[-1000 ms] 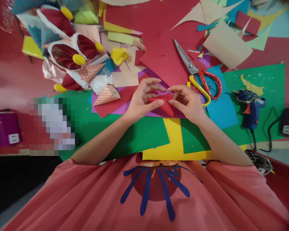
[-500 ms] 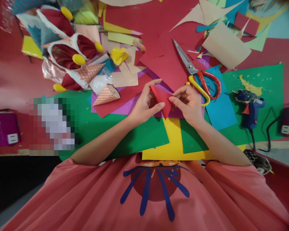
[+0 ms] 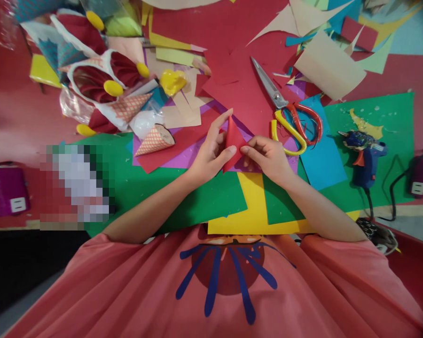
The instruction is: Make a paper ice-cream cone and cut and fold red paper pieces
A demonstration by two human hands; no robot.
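Note:
A small piece of red paper (image 3: 234,143), curled into a cone-like shape, is held between my two hands above purple and red sheets. My left hand (image 3: 214,152) grips its left side, with the thumb pressed on the front and the forefinger stretched up behind. My right hand (image 3: 268,155) pinches the paper's right edge between thumb and fingers. Scissors (image 3: 279,99) with one red and one yellow handle lie just beyond my right hand. To the left of my hands rests a checkered paper cone (image 3: 155,142).
A blue glue gun (image 3: 368,162) stands on the green sheet (image 3: 402,126) at right, its cord running toward me. Paper scraps (image 3: 331,65) cover the back right. Red-and-white paper pieces with yellow discs (image 3: 113,88) crowd the back left. A yellow lump (image 3: 172,82) sits nearby.
The red paper has been turned and curled further, its lower tip shifting left. My right hand has moved slightly left and down along its edge.

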